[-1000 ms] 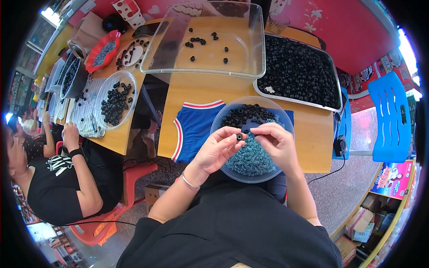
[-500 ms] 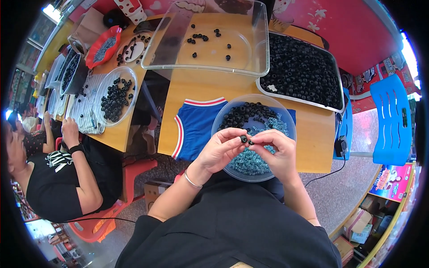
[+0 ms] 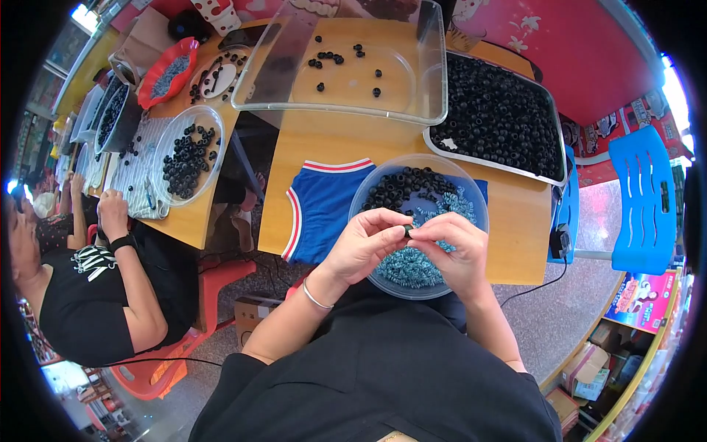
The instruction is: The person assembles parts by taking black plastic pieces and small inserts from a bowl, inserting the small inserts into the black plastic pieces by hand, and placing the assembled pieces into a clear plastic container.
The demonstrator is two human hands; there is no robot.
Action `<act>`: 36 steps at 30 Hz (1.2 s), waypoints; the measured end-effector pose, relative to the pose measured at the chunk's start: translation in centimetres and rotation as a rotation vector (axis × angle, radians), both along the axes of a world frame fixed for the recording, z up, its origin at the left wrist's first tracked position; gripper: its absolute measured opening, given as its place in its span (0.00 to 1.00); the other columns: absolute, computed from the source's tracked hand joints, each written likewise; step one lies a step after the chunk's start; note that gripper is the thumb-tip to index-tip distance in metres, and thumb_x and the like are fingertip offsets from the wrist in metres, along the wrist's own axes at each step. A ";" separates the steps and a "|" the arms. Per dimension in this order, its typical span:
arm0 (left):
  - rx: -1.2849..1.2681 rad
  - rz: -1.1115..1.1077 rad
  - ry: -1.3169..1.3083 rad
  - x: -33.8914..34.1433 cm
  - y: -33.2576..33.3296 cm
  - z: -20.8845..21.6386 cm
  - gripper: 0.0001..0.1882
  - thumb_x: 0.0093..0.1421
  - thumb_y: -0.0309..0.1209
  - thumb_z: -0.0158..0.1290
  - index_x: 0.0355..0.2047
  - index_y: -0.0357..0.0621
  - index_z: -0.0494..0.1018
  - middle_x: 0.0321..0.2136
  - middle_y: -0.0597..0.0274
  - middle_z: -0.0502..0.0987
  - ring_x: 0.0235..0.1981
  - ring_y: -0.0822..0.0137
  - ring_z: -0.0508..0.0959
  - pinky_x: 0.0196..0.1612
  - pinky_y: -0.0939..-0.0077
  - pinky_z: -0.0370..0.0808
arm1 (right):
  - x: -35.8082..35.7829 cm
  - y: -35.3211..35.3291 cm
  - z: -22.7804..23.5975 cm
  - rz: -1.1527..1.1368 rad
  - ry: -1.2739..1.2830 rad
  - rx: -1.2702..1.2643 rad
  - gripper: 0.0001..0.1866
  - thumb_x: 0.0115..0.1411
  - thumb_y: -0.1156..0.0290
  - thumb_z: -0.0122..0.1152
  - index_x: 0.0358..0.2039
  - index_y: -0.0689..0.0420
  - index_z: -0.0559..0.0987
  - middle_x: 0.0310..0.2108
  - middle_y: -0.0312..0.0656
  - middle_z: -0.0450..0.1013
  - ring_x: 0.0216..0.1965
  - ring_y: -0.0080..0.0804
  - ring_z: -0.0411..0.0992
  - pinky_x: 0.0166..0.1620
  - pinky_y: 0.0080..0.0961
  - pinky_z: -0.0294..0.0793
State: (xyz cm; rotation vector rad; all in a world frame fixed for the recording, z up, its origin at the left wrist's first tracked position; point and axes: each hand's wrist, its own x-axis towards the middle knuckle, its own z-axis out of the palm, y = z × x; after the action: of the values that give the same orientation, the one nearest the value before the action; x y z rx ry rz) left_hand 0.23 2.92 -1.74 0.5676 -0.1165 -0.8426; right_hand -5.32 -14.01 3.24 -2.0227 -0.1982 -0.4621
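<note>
Over a round clear tub [image 3: 480, 193], my two hands meet fingertip to fingertip. Thumb and fingers of my left hand [image 3: 367, 247] pinch a small black round part [image 3: 408, 230], mostly covered by the fingers. My right hand [image 3: 458, 249] is closed on the same part from the other side; whether it holds a second small piece is hidden. Inside the tub, black round parts [image 3: 406, 186] lie toward the far side and many tiny light blue pieces [image 3: 411, 267] toward the near side. A silver bangle circles my left wrist.
Beyond the tub stand a large clear bin [image 3: 339, 112] with several black parts and a metal tray [image 3: 564, 151] heaped with them. Blue cloth [image 3: 328, 206] lies left of the tub. A co-worker [image 3: 81, 302] sits at the left table. A blue chair [image 3: 643, 202] stands right.
The black part between my fingers has turned, and my fingertips have closed over it; earlier its hollow end and a second dark piece showed. The co-worker has shifted slightly.
</note>
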 end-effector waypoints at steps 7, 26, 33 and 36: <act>0.022 -0.001 0.000 0.2 0.1 0.2 0.09 0.62 0.24 0.52 0.42 0.38 0.75 0.37 0.60 0.78 0.39 0.71 0.78 0.44 0.77 0.76 | -0.2 0.2 -0.4 0.019 0.058 0.066 0.09 0.42 0.82 0.71 0.25 0.59 0.80 0.25 0.39 0.76 0.28 0.28 0.75 0.31 0.20 0.74; 0.234 -0.215 -0.171 2.2 0.6 0.6 0.25 0.56 0.26 0.60 0.50 0.41 0.61 0.28 0.64 0.74 0.28 0.76 0.74 0.33 0.84 0.72 | 0.0 -0.6 -0.1 0.174 0.160 -0.176 0.16 0.45 0.72 0.69 0.37 0.56 0.79 0.27 0.38 0.72 0.27 0.32 0.72 0.30 0.26 0.72; 0.265 -0.215 -0.201 2.2 0.5 1.3 0.27 0.55 0.26 0.60 0.52 0.39 0.60 0.27 0.64 0.74 0.28 0.76 0.73 0.33 0.85 0.71 | 0.0 -0.4 -0.8 0.127 0.048 -0.229 0.14 0.45 0.72 0.69 0.34 0.56 0.79 0.27 0.38 0.74 0.27 0.32 0.74 0.29 0.25 0.72; 0.264 -0.213 -0.212 2.9 0.0 2.3 0.25 0.55 0.25 0.60 0.49 0.39 0.62 0.27 0.65 0.75 0.29 0.77 0.75 0.35 0.83 0.73 | -0.3 -0.5 -0.8 0.078 0.142 -0.109 0.17 0.45 0.74 0.69 0.38 0.56 0.81 0.26 0.38 0.74 0.27 0.30 0.74 0.29 0.23 0.73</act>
State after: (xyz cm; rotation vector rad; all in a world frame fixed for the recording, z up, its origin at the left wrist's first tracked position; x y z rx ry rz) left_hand 3.15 2.92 0.55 0.9049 -0.2651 -1.0104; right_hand -5.67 -14.52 2.47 -2.1362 -0.2183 -0.2617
